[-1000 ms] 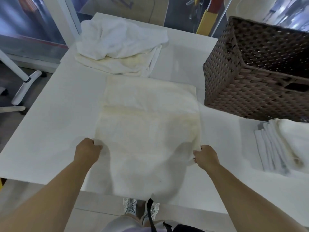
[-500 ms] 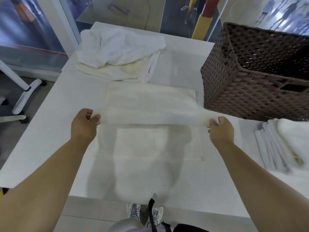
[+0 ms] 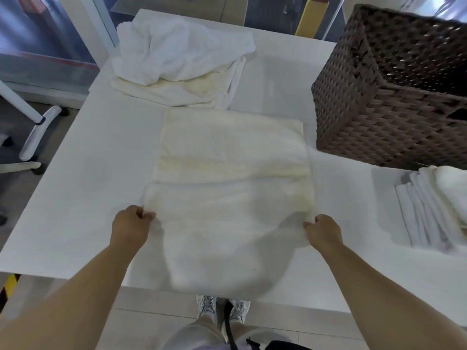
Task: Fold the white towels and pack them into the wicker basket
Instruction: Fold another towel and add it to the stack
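A cream-white towel (image 3: 227, 160) lies spread lengthwise in the middle of the white table (image 3: 88, 185), and its near end droops over the front edge. My left hand (image 3: 131, 223) pinches the towel's left edge near the front. On the opposite edge my right hand (image 3: 323, 231) grips at the same height. The brown wicker basket (image 3: 379, 117) stands at the far right, and its inside looks dark. A stack of folded white towels (image 3: 434, 205) rests in front of the basket at the right.
A heap of unfolded white and cream towels (image 3: 182, 54) sits at the table's far left. A white chair base (image 3: 38, 132) stands on the floor to the left. My shoes (image 3: 222, 309) show below the table's front edge.
Half a second ago both hands held a raised fold across the towel's middle. Now they are back near the front edge and the towel lies flat, as it did one second ago.
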`<state>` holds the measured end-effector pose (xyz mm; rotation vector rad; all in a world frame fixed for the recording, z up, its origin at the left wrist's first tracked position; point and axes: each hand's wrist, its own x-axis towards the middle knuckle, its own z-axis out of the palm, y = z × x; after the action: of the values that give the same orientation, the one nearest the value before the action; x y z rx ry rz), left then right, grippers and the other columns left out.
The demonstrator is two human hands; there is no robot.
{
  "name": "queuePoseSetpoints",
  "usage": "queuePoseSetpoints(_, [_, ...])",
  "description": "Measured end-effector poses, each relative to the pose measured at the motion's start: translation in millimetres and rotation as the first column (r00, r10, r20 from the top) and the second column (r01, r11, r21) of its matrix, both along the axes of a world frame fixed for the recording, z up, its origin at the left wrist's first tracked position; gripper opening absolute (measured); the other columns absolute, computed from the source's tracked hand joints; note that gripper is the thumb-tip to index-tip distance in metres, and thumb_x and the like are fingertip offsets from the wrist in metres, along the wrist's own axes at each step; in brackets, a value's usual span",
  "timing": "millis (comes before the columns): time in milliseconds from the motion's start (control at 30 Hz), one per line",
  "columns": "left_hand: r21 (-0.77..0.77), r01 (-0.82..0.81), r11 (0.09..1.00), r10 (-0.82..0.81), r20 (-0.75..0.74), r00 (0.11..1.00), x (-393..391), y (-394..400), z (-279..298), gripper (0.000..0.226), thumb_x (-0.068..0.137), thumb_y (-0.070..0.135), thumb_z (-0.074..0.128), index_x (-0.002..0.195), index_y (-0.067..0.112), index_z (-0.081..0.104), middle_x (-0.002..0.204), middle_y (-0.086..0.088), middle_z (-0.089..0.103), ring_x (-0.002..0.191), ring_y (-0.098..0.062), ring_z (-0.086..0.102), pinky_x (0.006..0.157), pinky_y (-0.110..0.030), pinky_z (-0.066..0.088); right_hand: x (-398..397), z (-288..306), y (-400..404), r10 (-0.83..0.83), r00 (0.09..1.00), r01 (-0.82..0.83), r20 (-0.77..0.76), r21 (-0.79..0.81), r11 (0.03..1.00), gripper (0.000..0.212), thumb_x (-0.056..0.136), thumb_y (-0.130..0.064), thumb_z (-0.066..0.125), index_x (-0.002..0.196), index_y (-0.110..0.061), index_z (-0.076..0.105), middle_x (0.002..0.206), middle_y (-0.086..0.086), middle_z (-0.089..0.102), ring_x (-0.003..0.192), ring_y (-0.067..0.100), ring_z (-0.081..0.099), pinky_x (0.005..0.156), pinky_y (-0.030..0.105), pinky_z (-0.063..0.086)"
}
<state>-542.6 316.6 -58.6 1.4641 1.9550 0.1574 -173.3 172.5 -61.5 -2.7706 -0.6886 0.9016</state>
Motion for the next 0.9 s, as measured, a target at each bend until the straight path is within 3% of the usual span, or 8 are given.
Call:
queuePoseSetpoints(133, [-0.03,-0.031,0.999,0.03,-0.054,0.998,-4.2,-2.1,1.1,0.031,0.089,0.033,0.06,0.088,0.003,0.057,0.095,-0.021,0.053,0.08,-0.038,0.056,0.07,-0.039,0.047,-4.9,-1.4,0.0,-0.04,0.998,0.041,0.047,-0.038,0.998,0.03,0.09,-0.027,0.057,0.111,-0.005,0.057,0.115,0.021,0.052,0.098,0.039,0.054,0.07,0.033,0.041])
queuePoseSetpoints(233, [-0.061,0.009,0.998,-0.009,0.008,1.0,-1.0,-3.1,2.1,0.027,0.091,0.029,0.059,0.086,0.003,0.053,0.085,-0.016,0.058,0.073,-0.031,0.052,0.06,-0.033,0.035,-6.3,-0.4,2.0,-0.039,0.999,0.039,0.005,-0.035,0.999,0.033,0.087,-0.027,0.058,0.113,-0.006,0.058,0.111,0.019,0.061,0.099,0.038,0.058,0.076,0.035,0.046])
queuePoseSetpoints(367, [-0.086,0.001,0.996,0.004,0.057,0.998,1.6,-1.3,2.7,0.022,0.09,0.028,0.06,0.085,0.008,0.051,0.077,-0.005,0.056,0.074,-0.026,0.053,0.059,-0.032,0.034,-5.8,3.1,5.1,-0.074,0.996,0.074,-0.044,-0.008,0.997,0.032,0.089,-0.025,0.056,0.114,-0.006,0.058,0.107,0.017,0.064,0.097,0.035,0.06,0.074,0.033,0.043])
queuePoseSetpoints(567, [-0.057,-0.013,0.998,0.021,0.137,0.99,-2.7,-2.7,-0.6,0.024,0.088,0.027,0.062,0.077,0.008,0.054,0.073,-0.009,0.061,0.066,-0.024,0.054,0.055,-0.03,0.037,-10.1,8.8,3.9,-0.106,0.991,0.111,-0.077,0.058,0.992,0.014,0.084,-0.018,0.059,0.093,-0.007,0.06,0.088,0.014,0.064,0.081,0.032,0.059,0.064,0.03,0.041])
queuePoseSetpoints(667, [-0.054,-0.03,0.998,0.039,0.177,0.983,-4.5,-2.2,-0.3,0.025,0.09,0.027,0.061,0.075,0.008,0.055,0.074,-0.01,0.063,0.069,-0.027,0.058,0.064,-0.035,0.045,-11.2,10.4,2.6,-0.13,0.988,0.138,-0.08,0.105,0.985,0.007,0.084,-0.016,0.057,0.08,-0.01,0.057,0.085,0.014,0.066,0.079,0.033,0.063,0.07,0.037,0.053])
queuePoseSetpoints(767, [-0.069,-0.095,0.993,0.111,0.285,0.952,-7.2,-0.7,3.4,0.029,0.094,0.024,0.055,0.073,0.005,0.056,0.071,-0.011,0.063,0.064,-0.027,0.061,0.079,-0.041,0.052,-10.5,13.8,-1.9,-0.2,0.974,0.218,-0.109,0.182,0.959,0.017,0.084,-0.012,0.056,0.068,-0.014,0.054,0.078,0.016,0.069,0.078,0.034,0.068,0.077,0.05,0.057])
queuePoseSetpoints(900, [-0.046,-0.139,0.989,0.146,0.342,0.928,-7.9,2.7,14.3,0.028,0.097,0.019,0.049,0.08,-0.001,0.056,0.075,-0.013,0.06,0.064,-0.024,0.059,0.078,-0.043,0.054,-12.4,29.9,-6.6,-0.25,0.96,0.275,-0.122,0.278,0.92,0.015,0.086,-0.004,0.054,0.072,-0.01,0.055,0.072,0.014,0.067,0.074,0.033,0.069,0.075,0.049,0.058])
